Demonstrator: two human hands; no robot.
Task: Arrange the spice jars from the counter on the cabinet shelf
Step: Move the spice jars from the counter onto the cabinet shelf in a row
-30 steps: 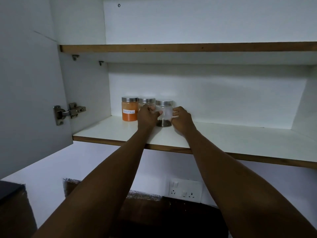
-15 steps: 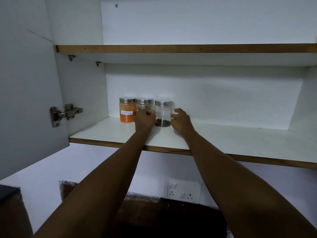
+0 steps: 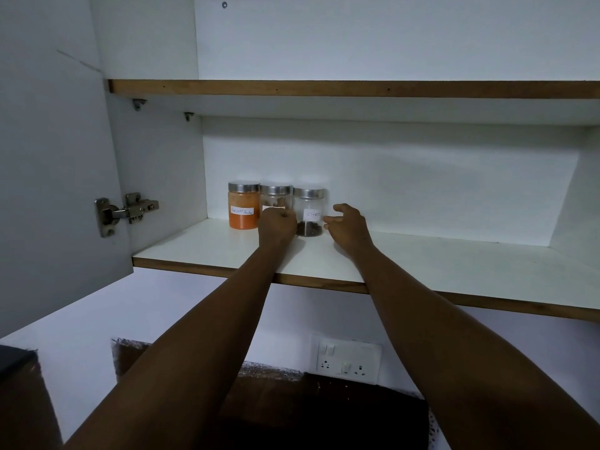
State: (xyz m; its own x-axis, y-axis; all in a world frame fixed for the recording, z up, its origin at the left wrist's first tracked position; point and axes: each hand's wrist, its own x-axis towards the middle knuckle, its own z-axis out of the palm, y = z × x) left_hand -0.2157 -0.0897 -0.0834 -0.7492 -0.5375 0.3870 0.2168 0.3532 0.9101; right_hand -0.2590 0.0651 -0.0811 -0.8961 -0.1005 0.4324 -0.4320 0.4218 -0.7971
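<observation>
Three glass spice jars with metal lids stand in a row at the back left of the white cabinet shelf (image 3: 454, 264). The orange powder jar (image 3: 243, 206) is leftmost, a middle jar (image 3: 276, 198) is partly hidden behind my left hand, and the cloves jar (image 3: 309, 212) is rightmost, its label facing me. My left hand (image 3: 276, 226) is curled into a loose fist in front of the middle jar and holds nothing. My right hand (image 3: 349, 227) hovers just right of the cloves jar, fingers relaxed and a little apart from the glass.
The cabinet door (image 3: 48, 177) hangs open at the left with its metal hinge (image 3: 125, 212). An upper shelf (image 3: 357, 88) runs above. A wall socket plate (image 3: 345, 360) sits below the shelf, above a dark counter (image 3: 308, 417). The shelf's right part holds nothing.
Both hands have let go of the cloves jar, which now stands on the shelf beside the other two with its label turned toward me. My right hand has drawn back to the right.
</observation>
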